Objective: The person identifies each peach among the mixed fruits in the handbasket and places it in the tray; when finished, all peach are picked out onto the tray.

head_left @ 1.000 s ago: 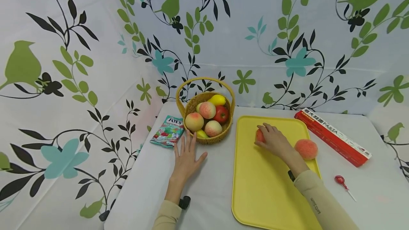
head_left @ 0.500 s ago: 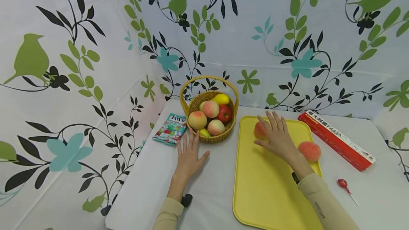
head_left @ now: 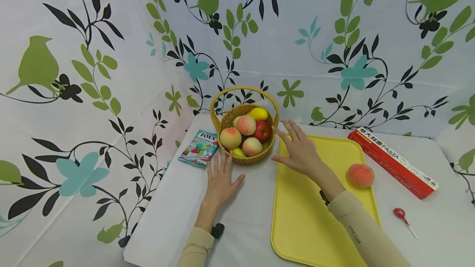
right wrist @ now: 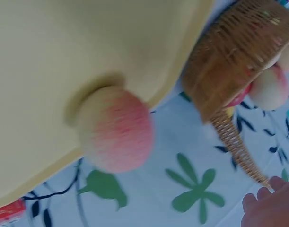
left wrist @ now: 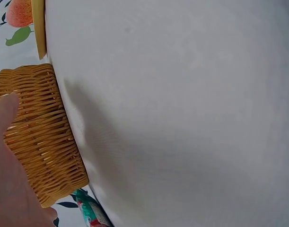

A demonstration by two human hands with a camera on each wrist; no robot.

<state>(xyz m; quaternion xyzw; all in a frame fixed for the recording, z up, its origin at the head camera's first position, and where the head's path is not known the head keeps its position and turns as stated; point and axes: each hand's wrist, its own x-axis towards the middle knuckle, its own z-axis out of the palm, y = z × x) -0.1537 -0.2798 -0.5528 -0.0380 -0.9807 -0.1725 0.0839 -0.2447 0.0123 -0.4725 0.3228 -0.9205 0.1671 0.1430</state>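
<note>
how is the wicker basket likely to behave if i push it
The wicker basket is probably stiff, its tall handle arching unsupported. Pushed high on that handle, it might tip. The round fruit heaped inside would likely shift or roll if it tilts.

Saw a white desk (head_left: pixel 167 213) across the lower middle and lower right of the head view. Found on it, just left of the frame's centre, a teal FOX'S bag (head_left: pixel 199 147) lying flat, and just beside that, a woven basket (head_left: pixel 252 160) standing upright. Noted a yellow tray (head_left: pixel 304 217) right of centre, reaching the bottom edge, a red-and-white pasta box (head_left: pixel 393 163) slanting at the right, and a red lollipop (head_left: pixel 400 214) at lower right.
</note>
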